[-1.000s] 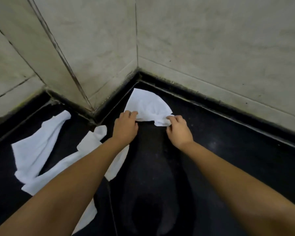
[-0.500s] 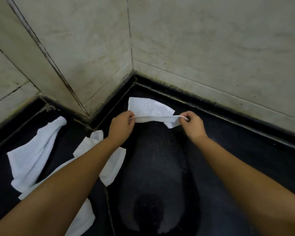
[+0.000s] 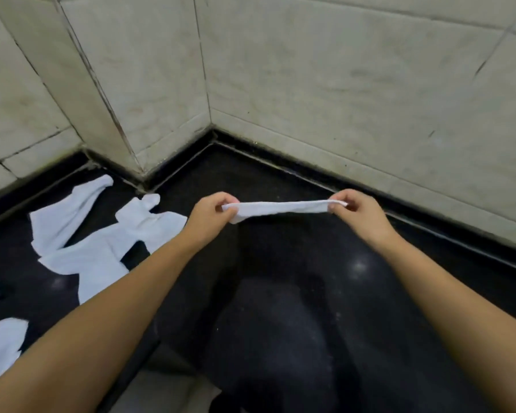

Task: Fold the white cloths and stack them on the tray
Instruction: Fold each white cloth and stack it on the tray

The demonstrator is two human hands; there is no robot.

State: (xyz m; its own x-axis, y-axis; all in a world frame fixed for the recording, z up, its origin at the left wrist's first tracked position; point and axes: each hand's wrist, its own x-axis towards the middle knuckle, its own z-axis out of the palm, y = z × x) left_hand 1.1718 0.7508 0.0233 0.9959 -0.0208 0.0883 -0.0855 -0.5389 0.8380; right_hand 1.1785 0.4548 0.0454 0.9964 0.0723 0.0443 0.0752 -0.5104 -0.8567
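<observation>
Pale tiled wall meeting in a corner above a dark, speckled tabletop, with the held cloth as the landmark. Lifted clear of the tabletop and stretched taut just in front of the wall corner, seen almost edge-on as a thin white band. Long axis running side to side, level, one end toward each hand; flat faces apparently turned up and down, though hard to judge from this angle.

Well to the left of the held cloth, lying loose and rumpled on the tabletop: a heap of unfolded cloths, with two more pieces at the far left edge of view. No tray anywhere in view, and no folded stack either. A pale patch at the bottom edge, too unclear to name.

Left hand in a fingertip grip, pinching the left end of the held cloth. Right hand likewise, pinching the right end.

Judged early in the job: first cloth only being pulled straight, no fold plainly made, every other cloth untouched, all stacking yet to come.
</observation>
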